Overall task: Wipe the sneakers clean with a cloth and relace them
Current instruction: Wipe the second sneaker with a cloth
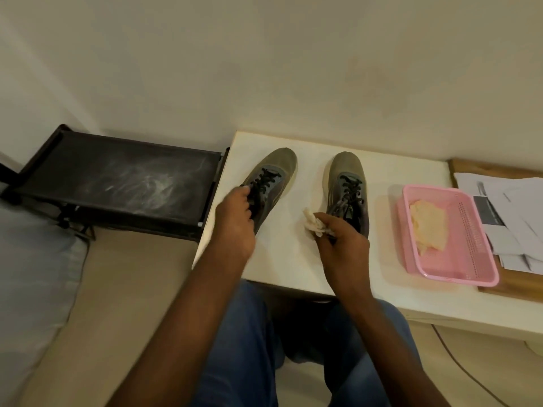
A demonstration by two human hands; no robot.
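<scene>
Two olive-grey sneakers with black laces stand side by side on a white table (282,259), toes pointing away from me. My left hand (235,223) grips the left sneaker (274,174) at its heel and near side, covering the back of the shoe. My right hand (342,245) holds a crumpled pale cloth (313,223) just left of the right sneaker (346,183), near its heel. Both shoes are laced.
A pink plastic basket (470,245) with another pale cloth (430,227) in it sits at the table's right. Papers (511,218) lie on a wooden surface beyond it. A dusty black rack (117,177) stands left of the table against the wall.
</scene>
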